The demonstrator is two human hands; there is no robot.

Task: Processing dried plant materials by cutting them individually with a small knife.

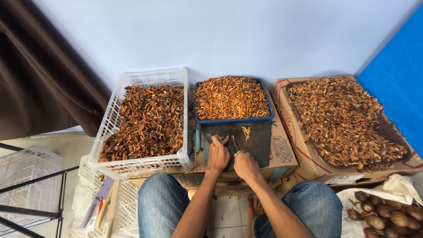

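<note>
While both hands pressed on the dark mat (257,143): left hand (218,155) half-curled over a small piece, right hand (246,165) closed around a knife (235,144), below the blue tub (233,120).

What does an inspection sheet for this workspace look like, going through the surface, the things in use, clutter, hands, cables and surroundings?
Surface: dark cutting mat lying on a cardboard box, a few cut slivers on it.
Job's things: green-handled knife; small piece under the left fingers.
Clutter: white crate of brown chunks, blue bin of orange strips, lined carton of brown bits, whole brown fruits on a white sheet.
Hands: left hand presses the piece down; right hand grips the knife.
Cables: nothing seen.
Surroundings: white wall, brown curtain, blue panel, empty white crates at left.
</note>
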